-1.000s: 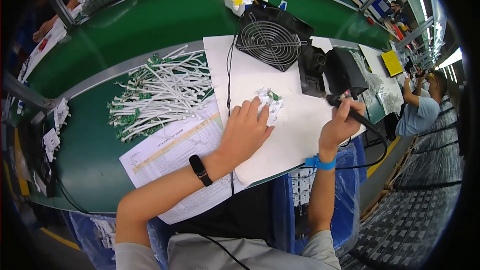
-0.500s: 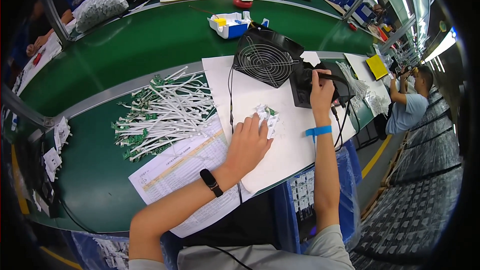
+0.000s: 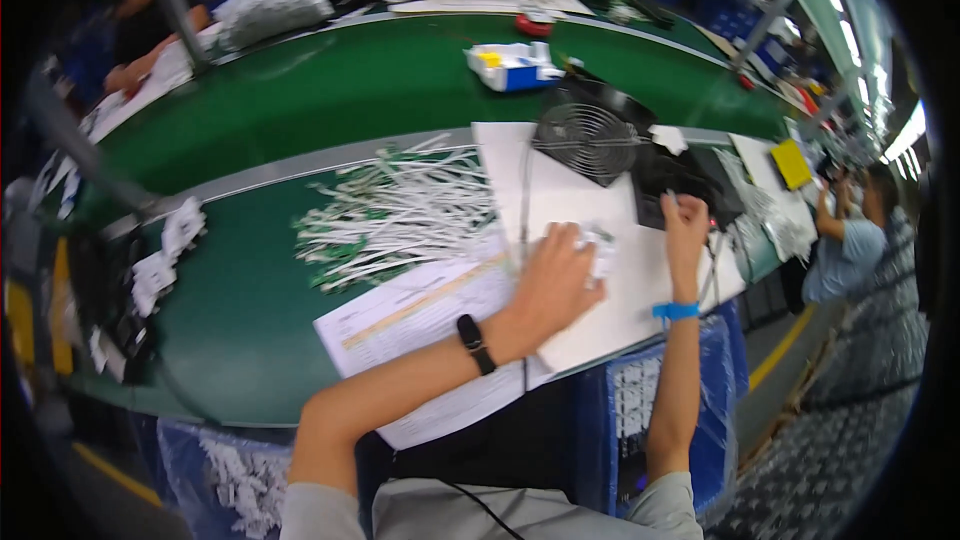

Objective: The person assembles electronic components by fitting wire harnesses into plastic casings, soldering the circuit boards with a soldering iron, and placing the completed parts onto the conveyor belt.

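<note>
Hands work on a white mat (image 3: 560, 210) near the desk's (image 3: 330, 90) front edge. The left hand (image 3: 556, 282), fingers curled loosely and palm down, presses a small white part (image 3: 600, 244) flat on the mat, probably to keep it from sliding. The right hand (image 3: 686, 224) reaches to the black stand (image 3: 690, 180) at the mat's right edge, fingers pinched around something thin; what it grips is too blurred to tell. A round-grilled black fan (image 3: 588, 138) sits at the mat's far edge, close to the part. Left of the mat, a loose heap of thin white strips (image 3: 400, 215) lies on the green surface within reach. A printed paper sheet (image 3: 420, 310) hangs over the front edge under the left forearm.
</note>
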Demonstrator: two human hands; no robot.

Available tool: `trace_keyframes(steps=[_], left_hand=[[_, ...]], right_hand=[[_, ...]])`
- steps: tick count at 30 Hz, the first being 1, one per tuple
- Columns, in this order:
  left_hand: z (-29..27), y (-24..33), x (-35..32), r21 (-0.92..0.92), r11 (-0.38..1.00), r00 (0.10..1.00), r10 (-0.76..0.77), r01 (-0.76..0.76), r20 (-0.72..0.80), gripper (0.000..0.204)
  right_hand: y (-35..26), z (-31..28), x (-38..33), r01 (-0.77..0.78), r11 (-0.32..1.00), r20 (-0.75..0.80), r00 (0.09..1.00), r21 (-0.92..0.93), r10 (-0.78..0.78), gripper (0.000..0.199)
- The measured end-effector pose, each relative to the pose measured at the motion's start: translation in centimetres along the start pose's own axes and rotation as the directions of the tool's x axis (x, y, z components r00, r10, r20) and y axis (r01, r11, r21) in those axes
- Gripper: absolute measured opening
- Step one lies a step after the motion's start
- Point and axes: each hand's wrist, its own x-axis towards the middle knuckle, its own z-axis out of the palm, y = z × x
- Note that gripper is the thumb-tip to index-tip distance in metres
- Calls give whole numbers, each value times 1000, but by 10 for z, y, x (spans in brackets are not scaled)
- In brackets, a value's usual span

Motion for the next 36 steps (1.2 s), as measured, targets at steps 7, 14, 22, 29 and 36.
trace_keyframes(steps=[7,14,22,29,36], left_hand=[[-146,-51,27,28,965,962,-255,259,-94,51],[-256,-247,39,262,667,707,-579,697,-406,79],[-265,-319,-29,622,355,716,-365,698,-595,105],[-395,-276,-120,724,166,565,-746,670,-352,101],[-416,-277,-181,399,525,613,-779,752,-130,100]], right_hand=[[-56,-56,-73,-31,997,460,888,67,-3,23],[-130,-48,-106,-43,984,597,799,174,-71,19],[-221,51,-137,134,901,720,559,412,-412,19],[-260,185,-151,447,734,585,444,512,-679,21],[-289,271,-205,802,566,571,378,192,-728,26]])
